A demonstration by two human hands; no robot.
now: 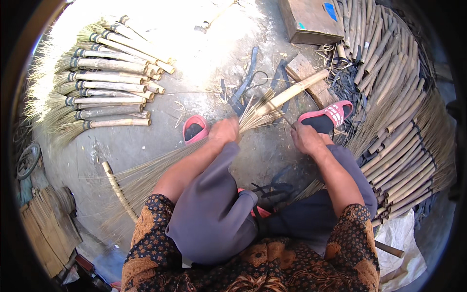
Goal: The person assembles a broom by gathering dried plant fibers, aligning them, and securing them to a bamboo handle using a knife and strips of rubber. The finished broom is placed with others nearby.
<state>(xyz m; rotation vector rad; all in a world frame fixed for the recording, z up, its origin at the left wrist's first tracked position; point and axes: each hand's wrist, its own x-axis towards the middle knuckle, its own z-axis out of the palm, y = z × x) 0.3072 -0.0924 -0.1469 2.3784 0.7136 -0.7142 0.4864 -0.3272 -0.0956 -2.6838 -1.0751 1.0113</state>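
My left hand [225, 131] is closed around a bundle of thin broom bristles [146, 168] that fan out to the lower left. The bundle's frayed ends [250, 117] sit around the near end of a bamboo handle [304, 87], which points to the upper right. In my right hand [307, 139], the fingers pinch a thin dark strip [283, 116] pulled taut from the joint of bristles and handle. Some blur lies over the left fingers. The foot in a pink sandal [335, 112] is beside the right hand; another pink sandal [195, 129] is left of the left hand.
Tied brooms [109, 73] lie in a row at left. Bamboo handles [384, 73] and more brooms [404, 170] are piled at right. Dark strips [250, 73] and a wooden block [311, 78] lie ahead, near a box [311, 22]. A bamboo stick [119, 190] lies lower left.
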